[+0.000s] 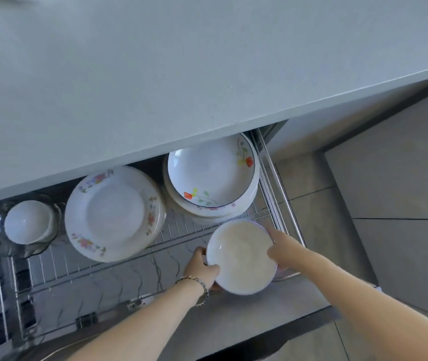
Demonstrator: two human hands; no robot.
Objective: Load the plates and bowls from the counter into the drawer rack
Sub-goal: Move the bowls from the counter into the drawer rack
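A plain white bowl (240,257) hangs over the front right corner of the wire drawer rack (119,261). My left hand (200,267) grips its left rim, thumb on top. My right hand (276,246) holds the right rim, fingers curled over the edge. In the rack stand a stack of flowered plates (112,212), a stack of deep dishes topped by a flowered bowl (211,173), and a small white bowl (26,221) inside a glass dish at the left.
The grey counter (181,74) overhangs the back of the open drawer. The drawer's front panel (233,321) runs below my arms. Tiled floor (390,204) lies to the right. Upright wire dividers fill the rack's front row.
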